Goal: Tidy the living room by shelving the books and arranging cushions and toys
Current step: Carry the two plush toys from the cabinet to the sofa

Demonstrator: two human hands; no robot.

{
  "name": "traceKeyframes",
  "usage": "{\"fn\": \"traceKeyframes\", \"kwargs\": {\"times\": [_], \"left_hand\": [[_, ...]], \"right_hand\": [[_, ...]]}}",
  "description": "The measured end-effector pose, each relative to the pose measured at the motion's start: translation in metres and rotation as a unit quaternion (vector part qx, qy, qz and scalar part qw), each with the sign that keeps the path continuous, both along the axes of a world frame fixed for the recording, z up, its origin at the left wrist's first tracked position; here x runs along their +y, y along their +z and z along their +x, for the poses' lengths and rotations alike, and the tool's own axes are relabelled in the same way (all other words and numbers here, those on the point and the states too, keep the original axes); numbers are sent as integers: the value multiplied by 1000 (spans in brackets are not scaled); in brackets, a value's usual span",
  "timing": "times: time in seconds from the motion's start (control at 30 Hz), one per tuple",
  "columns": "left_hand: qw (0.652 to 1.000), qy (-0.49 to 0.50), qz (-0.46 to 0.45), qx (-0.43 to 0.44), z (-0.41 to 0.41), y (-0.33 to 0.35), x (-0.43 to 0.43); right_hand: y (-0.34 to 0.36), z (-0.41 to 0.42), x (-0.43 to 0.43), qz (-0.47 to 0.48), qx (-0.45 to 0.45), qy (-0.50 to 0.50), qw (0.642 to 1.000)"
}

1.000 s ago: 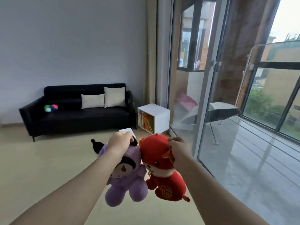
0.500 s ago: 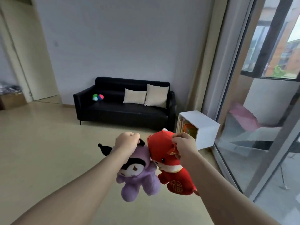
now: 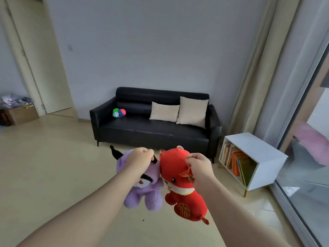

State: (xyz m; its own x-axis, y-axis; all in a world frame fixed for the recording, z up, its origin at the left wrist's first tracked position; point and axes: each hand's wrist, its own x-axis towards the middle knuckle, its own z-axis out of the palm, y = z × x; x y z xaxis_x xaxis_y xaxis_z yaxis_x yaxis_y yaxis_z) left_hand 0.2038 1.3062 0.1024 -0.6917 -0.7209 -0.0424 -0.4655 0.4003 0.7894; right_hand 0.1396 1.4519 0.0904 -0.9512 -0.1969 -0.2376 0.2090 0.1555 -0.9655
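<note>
Left hand point(image 3: 140, 156) keeps its grip clamped on the purple plush point(image 3: 142, 195), right hand point(image 3: 199, 165) on the red plush point(image 3: 185, 198); the far sofa point(image 3: 153, 132) now looks nearer than before.

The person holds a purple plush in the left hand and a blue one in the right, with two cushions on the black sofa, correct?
Not quite. The head view shows the right hand holds a red plush, not a blue one. The left hand holds the purple plush, and two cushions sit on the black sofa.
</note>
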Motion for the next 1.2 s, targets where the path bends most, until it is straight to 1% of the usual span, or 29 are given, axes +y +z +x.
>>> {"fn": "traceKeyframes", "kwargs": {"times": [0.17,0.27,0.33,0.37,0.5,0.53,0.63,0.7,0.83,0.97,1.0,1.07,1.2], "left_hand": [[997,47,61,1,-61,-26,-80],[996,59,68,1,-96,-38,-134],[994,79,70,6,-137,-44,-180],[994,83,71,-5,-145,-44,-191],[991,112,67,-11,-225,-41,-269],[990,121,73,-8,-235,-37,-278],[983,134,115,42,-271,-37,-330],[980,149,120,55,-295,-39,-362],[981,161,103,32,-355,-46,-426],[980,152,130,15,-407,-66,-486],[980,141,137,15,-439,-74,-522],[980,137,142,-25,-467,-77,-553],[976,125,151,-100,-543,-74,-633]], "right_hand": [[-17,-73,-87,-9,-32,2,999],[-27,-115,-145,-14,-48,27,998],[-36,-158,-193,-20,-59,47,997],[-35,-166,-203,-6,-63,51,997],[-37,-257,-288,-21,-52,77,995],[-34,-268,-300,-16,-45,81,996],[-32,-310,-357,-24,-25,107,994],[-36,-338,-390,-22,-19,114,993],[-47,-395,-450,-8,-25,110,994],[-61,-442,-498,1,-36,96,995],[-70,-471,-532,-5,-39,85,996],[-75,-494,-561,13,-46,75,996],[-76,-551,-632,12,-51,44,998]]}}
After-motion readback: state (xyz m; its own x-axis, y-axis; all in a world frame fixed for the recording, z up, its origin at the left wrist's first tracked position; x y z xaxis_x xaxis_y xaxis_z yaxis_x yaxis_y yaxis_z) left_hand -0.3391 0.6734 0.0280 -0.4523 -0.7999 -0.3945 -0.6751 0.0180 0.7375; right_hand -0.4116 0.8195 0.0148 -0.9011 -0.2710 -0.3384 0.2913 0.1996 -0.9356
